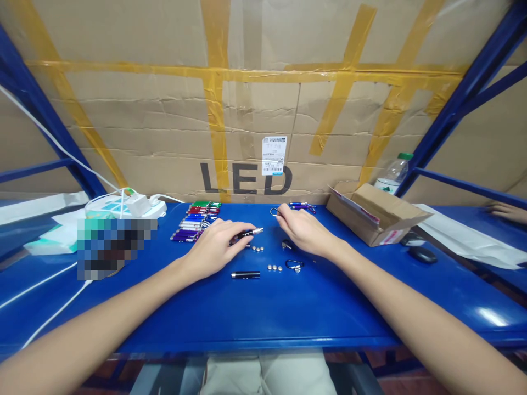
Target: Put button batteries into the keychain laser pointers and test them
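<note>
My left hand [220, 247] pinches a black mini flashlight [247, 233] whose silver end points right. Between the fingertips of my right hand [302, 227] is a thin silvery loop, perhaps a carabiner clip [274, 212]; the rest of it is hidden. Below my left hand lie small button cells [258, 249], with another row of button cells [274, 267] closer to me. A black flashlight tube [246, 275] rests nearest the table's front. Beneath my right hand are a black carabiner [295, 264] with a silvery end piece and a small dark clip part [286, 244].
Coloured mini flashlights [193, 222] lie in rows at left, beside a power strip [152, 207] with white cables. More blue flashlights [302, 207] lie behind my right hand. An open cardboard box [370, 216], a black mouse-like object [422, 254] and a bottle [394, 174] stand right.
</note>
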{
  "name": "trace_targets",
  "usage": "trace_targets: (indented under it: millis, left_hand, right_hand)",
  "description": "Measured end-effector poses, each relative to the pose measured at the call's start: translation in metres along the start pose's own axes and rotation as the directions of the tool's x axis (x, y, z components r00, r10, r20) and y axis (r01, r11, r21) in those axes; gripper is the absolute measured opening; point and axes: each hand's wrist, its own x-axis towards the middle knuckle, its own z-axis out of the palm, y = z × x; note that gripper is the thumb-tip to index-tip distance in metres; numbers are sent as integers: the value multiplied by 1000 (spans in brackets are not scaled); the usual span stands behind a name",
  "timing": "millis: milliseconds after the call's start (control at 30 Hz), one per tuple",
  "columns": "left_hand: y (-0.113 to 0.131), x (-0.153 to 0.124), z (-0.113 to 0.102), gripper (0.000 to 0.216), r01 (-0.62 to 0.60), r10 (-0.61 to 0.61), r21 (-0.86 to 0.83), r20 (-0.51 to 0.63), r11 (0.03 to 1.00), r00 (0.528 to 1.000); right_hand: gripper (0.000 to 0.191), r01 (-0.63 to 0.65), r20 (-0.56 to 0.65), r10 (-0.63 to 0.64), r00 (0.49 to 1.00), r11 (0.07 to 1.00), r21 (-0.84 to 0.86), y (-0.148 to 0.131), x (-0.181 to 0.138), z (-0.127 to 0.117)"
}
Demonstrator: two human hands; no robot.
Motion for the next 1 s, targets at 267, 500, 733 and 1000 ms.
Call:
trace_targets:
  millis: [267,500,733,1000]
  left_hand:
    - [-7,3,2,27,110,-110,-7,4,994,994]
    - [-5,3,2,25,101,-101,-12,5,995,995]
    - [-4,3,1,25,109,-108,-18,27,994,994]
    - [-3,3,1,24,111,-110,-23,28,994,994]
  right_hand:
    - [28,80,159,-49,986,977,-196,16,1,14]
    - [23,98,150,-50,987,938,-333,7,1,15]
    - [22,89,166,-38,985,946,-311,10,0,16]
    - [21,88,167,-42,985,956,-281,12,1,17]
